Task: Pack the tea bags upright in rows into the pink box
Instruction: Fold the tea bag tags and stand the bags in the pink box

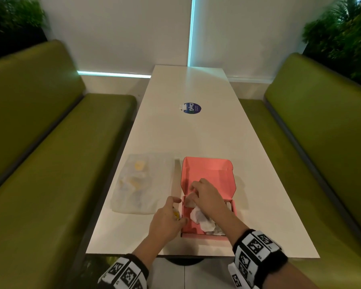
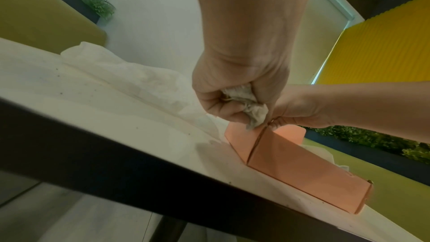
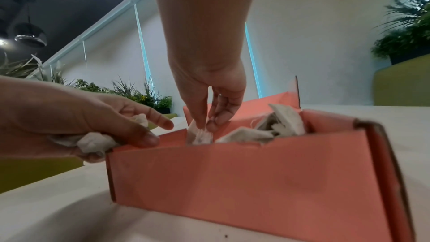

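We see a booth with green benches (image 1: 50, 142) on both sides of a long white table (image 1: 196, 132), pale blinds behind and plants in the far corners. A round blue sticker (image 1: 190, 108) lies mid-table. Near the front edge, a clear plastic bag (image 1: 141, 182) lies flat to the left, holding pale and yellow contents we cannot make out. Just beside it on the right stands the pink box (image 3: 256, 178), its lid (image 1: 208, 174) folded back flat on the table. Several tea bags (image 1: 202, 221) lie loose and tilted inside, not in neat rows. Our left hand (image 1: 167, 222) hovers at the box's left wall, fingers curled round a crumpled bunch of tea bags (image 2: 246, 106). Our right hand (image 1: 206, 197) reaches down into the far left part of the box, thumb and fingertips (image 3: 210, 125) pinching one tea bag (image 3: 200, 135), which stands roughly upright against the wall.
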Action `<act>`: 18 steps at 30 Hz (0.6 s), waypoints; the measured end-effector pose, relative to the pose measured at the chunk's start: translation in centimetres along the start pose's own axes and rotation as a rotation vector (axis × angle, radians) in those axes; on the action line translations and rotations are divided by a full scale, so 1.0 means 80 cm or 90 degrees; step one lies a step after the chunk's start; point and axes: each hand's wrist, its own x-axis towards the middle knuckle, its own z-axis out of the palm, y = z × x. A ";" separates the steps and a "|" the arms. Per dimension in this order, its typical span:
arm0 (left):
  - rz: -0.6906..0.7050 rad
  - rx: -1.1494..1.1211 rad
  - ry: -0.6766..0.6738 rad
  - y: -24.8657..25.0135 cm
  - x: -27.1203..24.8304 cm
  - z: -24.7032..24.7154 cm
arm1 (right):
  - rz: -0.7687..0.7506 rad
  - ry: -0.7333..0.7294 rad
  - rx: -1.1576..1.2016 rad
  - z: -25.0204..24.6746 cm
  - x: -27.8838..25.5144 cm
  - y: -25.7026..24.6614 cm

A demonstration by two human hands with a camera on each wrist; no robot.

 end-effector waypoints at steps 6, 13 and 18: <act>-0.004 0.006 0.006 0.001 -0.001 0.000 | -0.007 0.051 -0.078 0.002 -0.012 0.003; 0.000 0.009 0.012 -0.002 -0.001 0.003 | -0.010 -0.061 -0.361 0.031 -0.040 0.009; 0.030 0.014 0.020 -0.004 -0.002 0.002 | -0.056 -0.052 -0.327 0.020 -0.044 0.014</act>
